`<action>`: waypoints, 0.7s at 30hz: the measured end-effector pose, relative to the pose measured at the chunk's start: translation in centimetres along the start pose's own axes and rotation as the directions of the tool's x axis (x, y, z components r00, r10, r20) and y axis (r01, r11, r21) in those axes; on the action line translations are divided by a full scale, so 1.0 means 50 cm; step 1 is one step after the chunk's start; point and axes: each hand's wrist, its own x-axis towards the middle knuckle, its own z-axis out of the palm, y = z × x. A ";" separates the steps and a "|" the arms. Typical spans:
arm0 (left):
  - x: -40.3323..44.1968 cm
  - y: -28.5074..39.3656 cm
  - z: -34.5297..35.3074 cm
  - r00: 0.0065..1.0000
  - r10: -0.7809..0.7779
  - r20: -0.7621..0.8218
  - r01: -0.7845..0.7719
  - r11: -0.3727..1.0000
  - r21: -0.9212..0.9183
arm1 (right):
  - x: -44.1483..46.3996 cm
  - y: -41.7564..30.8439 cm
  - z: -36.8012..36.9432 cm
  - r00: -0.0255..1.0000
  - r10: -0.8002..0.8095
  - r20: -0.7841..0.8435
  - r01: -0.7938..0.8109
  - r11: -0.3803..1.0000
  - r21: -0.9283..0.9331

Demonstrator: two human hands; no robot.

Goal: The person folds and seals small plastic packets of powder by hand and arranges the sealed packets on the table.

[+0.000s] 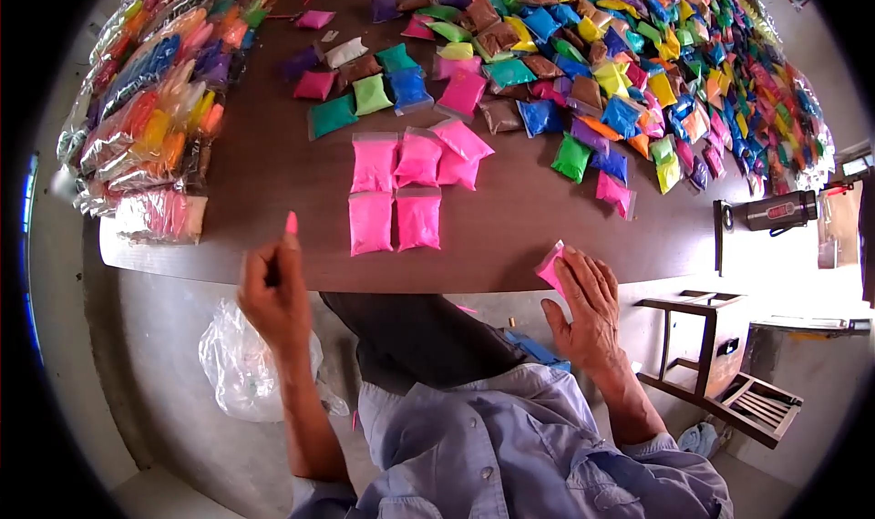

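Note:
My left hand is raised at the table's front edge, its fingers closed in a pinch. A small pink pointed piece sticks up from the fingertips; its exact kind is unclear. Over the front edge further right, my right hand grips a small pink bag, partly covered by the fingers. Between the hands, several pink zip bags lie flat in two rows, among them a front left bag and a front right bag. At the back row's right end, one bag overlaps another.
A large heap of small coloured bags covers the table's right and back. Clear packs of colourful pieces are stacked at left. Below are a plastic bag and a wooden stool. A dark flask stands out at right.

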 end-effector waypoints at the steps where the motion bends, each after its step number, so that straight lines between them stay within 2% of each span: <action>1: 0.022 -0.027 -0.002 0.999 -0.014 -0.034 0.013 1.000 -0.008 | 0.003 0.003 -0.003 0.999 -0.001 0.036 0.002 1.000 -0.025; 3: 0.071 -0.071 -0.002 0.999 0.012 -0.043 -0.012 1.000 0.016 | 0.020 0.004 -0.004 0.997 -0.005 0.072 0.009 0.998 -0.060; 5: 0.104 -0.114 0.012 0.998 0.035 -0.048 -0.033 0.998 0.044 | 0.042 -0.001 0.001 0.990 0.119 0.079 -0.112 0.990 -0.088; 8: 0.121 -0.162 0.037 0.996 0.051 -0.069 -0.045 0.995 0.088 | 0.058 -0.033 0.018 0.987 0.117 0.111 -0.099 0.982 -0.161; 10: 0.120 -0.162 0.036 1.000 -0.018 0.012 0.017 0.994 0.107 | 0.057 -0.046 0.028 0.985 0.112 0.129 -0.090 0.982 -0.167; 16: 0.116 -0.163 0.025 0.999 0.025 -0.036 -0.023 0.999 0.046 | 0.068 -0.060 0.016 0.977 0.152 0.149 -0.118 0.969 -0.217; 18: 0.115 -0.163 0.026 0.998 0.039 -0.043 -0.037 0.999 0.037 | 0.068 -0.054 0.004 0.976 0.154 0.151 -0.137 0.984 -0.118; 21: 0.111 -0.164 0.026 0.998 0.045 -0.044 -0.044 0.998 0.039 | 0.056 -0.046 0.002 0.982 0.137 0.132 -0.125 0.987 -0.098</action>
